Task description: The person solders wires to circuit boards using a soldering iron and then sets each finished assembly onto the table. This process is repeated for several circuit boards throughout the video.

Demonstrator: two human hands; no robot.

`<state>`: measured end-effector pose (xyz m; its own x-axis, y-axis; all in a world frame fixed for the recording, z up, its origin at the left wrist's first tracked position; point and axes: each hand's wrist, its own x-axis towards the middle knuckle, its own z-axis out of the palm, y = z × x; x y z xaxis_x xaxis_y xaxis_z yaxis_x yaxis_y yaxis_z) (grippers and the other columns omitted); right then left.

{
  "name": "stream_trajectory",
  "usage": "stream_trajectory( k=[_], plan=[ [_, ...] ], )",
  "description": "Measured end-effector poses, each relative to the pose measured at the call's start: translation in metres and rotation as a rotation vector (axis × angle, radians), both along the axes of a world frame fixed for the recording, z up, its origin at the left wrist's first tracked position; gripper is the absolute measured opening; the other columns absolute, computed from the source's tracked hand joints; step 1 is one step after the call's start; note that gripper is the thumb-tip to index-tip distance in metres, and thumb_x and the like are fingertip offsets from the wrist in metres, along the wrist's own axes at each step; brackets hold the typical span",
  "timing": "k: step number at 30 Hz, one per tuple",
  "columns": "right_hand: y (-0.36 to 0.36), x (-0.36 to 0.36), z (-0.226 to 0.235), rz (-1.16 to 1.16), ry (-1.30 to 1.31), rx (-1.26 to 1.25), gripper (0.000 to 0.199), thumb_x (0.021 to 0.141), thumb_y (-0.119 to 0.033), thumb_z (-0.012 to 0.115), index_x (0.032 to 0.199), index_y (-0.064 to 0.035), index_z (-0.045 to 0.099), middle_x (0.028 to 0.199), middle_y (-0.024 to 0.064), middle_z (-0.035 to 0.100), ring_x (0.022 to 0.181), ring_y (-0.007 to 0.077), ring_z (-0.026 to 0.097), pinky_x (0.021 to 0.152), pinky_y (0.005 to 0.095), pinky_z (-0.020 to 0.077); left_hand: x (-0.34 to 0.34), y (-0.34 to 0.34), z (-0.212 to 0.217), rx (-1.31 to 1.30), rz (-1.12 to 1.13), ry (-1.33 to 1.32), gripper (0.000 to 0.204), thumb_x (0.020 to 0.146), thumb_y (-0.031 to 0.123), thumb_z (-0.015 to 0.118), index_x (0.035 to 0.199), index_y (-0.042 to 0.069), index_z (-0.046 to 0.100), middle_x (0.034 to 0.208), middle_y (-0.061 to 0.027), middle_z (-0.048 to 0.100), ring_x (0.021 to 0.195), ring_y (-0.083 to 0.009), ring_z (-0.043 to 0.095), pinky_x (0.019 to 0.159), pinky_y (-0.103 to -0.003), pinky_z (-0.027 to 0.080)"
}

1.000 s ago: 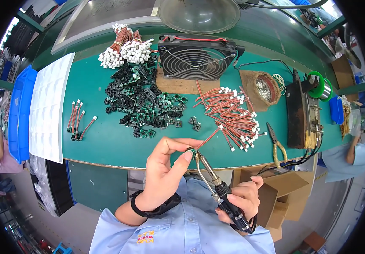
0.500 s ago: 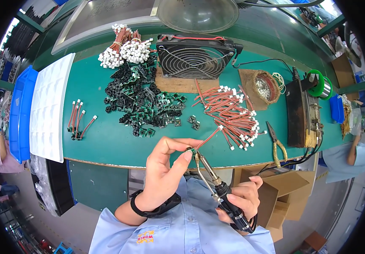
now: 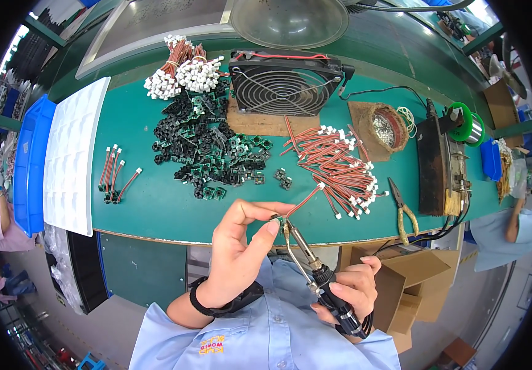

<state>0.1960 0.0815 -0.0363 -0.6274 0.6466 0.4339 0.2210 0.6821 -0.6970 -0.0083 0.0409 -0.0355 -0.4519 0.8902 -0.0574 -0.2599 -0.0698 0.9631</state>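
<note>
Between thumb and forefinger, my left hand pinches a small green circuit board at the bench's near edge. A red-brown wire lead with a white plug runs from the board up to the right. My right hand is closed round the black handle of a soldering iron. The iron's metal tip and a thin curved feed tube meet at the board, where the wire end lies. Fingers hide part of the board. Beyond them lies a pile of wire leads with white plugs.
Black-and-green boards are heaped behind my left hand, below bundled leads. A fan stands at the back. Pliers, a soldering station and a solder spool are on the right. Finished-looking wired boards lie left, beside a white tray.
Almost nothing differs. My right hand and the soldering iron have shifted very slightly, while the tip stays at the board in my left hand.
</note>
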Motion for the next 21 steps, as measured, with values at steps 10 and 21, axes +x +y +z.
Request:
stream_trajectory(
  k=[10,21],
  plan=[
    [-0.0021,0.0022,-0.0078,0.006,-0.001,0.074,0.049,0.062,-0.037,0.078,0.101,-0.0165,0.057,0.075,0.0012,0.056,0.066,0.0179,0.051,0.081,0.0437,0.0327,0.0005,0.0003,-0.0006,0.015,0.005,0.008,0.008,0.088,0.008,0.053,0.091,0.003,0.047,0.105,-0.0202,0.061,0.098,-0.0199,0.058,0.088,-0.033,0.043],
    [-0.0029,0.0044,-0.0067,-0.002,0.000,0.076,0.048,0.061,-0.037,0.078,0.099,-0.0161,0.057,0.073,0.0009,0.055,0.064,0.0185,0.050,0.080,0.0432,0.0324,0.0007,-0.0008,-0.0027,0.032,0.004,0.042,0.007,0.087,0.002,0.053,0.092,0.002,0.047,0.106,-0.0183,0.061,0.100,-0.0195,0.057,0.088,-0.032,0.042]
  ],
)
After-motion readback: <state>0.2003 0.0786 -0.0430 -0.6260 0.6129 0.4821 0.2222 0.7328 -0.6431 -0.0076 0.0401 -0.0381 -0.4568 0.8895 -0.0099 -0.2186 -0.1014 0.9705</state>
